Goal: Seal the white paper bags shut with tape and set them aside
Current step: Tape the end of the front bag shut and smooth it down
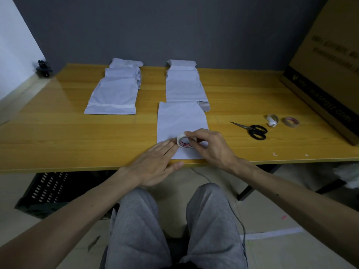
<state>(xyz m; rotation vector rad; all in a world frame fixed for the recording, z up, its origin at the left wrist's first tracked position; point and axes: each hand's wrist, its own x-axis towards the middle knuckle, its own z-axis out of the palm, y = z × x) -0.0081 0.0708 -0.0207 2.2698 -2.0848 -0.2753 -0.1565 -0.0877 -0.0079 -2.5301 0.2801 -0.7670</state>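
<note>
Pinching a white tape roll (186, 141) on the near paper bag (180, 121), the right hand (211, 145) works while the left hand (155, 166) presses flat, fingers straight, just left of it on the table (77, 136).

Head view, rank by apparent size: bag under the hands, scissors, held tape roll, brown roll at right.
1. bag
2. scissors
3. held tape roll and brown roll: the held one looks slightly bigger, but it sits nearer the camera, so I won't rank them.

A packing workspace: wooden desk (77, 136), paper bags (114, 94), scissors (252, 130), cardboard box (330, 55).
</note>
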